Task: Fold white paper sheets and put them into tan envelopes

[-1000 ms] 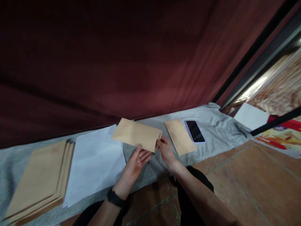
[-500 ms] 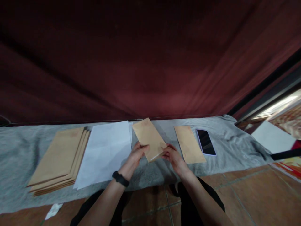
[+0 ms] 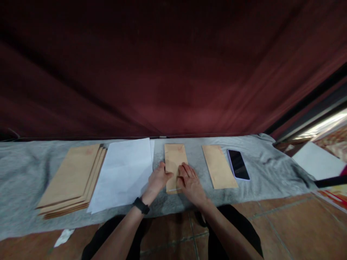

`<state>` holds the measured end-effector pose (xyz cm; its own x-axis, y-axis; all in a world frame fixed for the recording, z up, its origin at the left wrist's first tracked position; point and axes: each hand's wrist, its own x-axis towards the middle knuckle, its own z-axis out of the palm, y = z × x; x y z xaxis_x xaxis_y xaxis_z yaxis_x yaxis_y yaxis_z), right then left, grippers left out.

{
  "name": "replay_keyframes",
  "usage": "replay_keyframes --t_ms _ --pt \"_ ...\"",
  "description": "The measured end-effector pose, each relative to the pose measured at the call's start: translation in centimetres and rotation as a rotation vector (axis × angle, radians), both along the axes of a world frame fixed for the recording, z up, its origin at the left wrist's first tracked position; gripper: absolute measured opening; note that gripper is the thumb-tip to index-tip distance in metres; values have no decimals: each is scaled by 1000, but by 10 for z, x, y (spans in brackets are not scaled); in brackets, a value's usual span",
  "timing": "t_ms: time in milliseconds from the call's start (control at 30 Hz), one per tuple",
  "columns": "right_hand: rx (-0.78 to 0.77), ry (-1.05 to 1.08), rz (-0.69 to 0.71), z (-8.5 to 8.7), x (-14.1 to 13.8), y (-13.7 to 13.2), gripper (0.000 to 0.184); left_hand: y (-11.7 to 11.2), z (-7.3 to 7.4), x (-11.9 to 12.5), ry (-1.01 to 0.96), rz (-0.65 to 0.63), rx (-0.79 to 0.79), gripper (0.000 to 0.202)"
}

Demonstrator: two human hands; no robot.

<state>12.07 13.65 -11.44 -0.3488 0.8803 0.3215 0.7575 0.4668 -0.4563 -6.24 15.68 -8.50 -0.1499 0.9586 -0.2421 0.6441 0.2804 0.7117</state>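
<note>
Envelope [image 3: 174,155] is lying on the grey cloth [image 3: 279,175], right between the two hands and straight in front of the person. Its long axis is running away from the body toward the red curtain [image 3: 173,94], with the far end poking out past the fingers and a thin white line showing across the near end.

Both hands are touching it, so neither one is really nearer, but they're sitting differently. The left hand [image 3: 156,177] is hugging the left long edge, laying its thumb over the top and bending its fingers along the side. The right hand [image 3: 192,183] is coming in from the right with curled fingers and is covering more of the face, down toward the near end. Can't tell if either is actually pinching the paper or just pressing it down, since the fingertips aren't showing well enough.

Off to the left, some white sheets [image 3: 123,173] are lying just beside the left hand, and past those a stack [image 3: 67,175] of bigger brown envelopes is sitting with its edges fanned a bit. On the other side, a second envelope [image 3: 220,168] is lying flat at a slant, apart from the right hand, and a phone [image 3: 238,164] is resting just beyond it, screen looking dark.
</note>
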Motion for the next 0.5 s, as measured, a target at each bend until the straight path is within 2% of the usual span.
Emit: replay_keyframes --t_ms 67,100,167,267,367,500 --pt "38 -104 -8 -2 -2 -3 51 -5 7 0 326 -26 25 33" --pt "53 -138 -15 -3 -3 -4 52 -7 9 1 398 -41 79 28" --pt "71 -181 -25 -5 -3 -4 52 -9 11 5 439 -114 260 17" --pt "72 -193 -36 -7 -4 -4 50 -1 5 14 377 -293 540 28" --pt "51 -161 -37 -8 -6 -3 50 25 -5 20 354 -453 611 43" --pt "34 -104 -24 -8 -7 -2 52 78 -13 19 336 -602 502 53"
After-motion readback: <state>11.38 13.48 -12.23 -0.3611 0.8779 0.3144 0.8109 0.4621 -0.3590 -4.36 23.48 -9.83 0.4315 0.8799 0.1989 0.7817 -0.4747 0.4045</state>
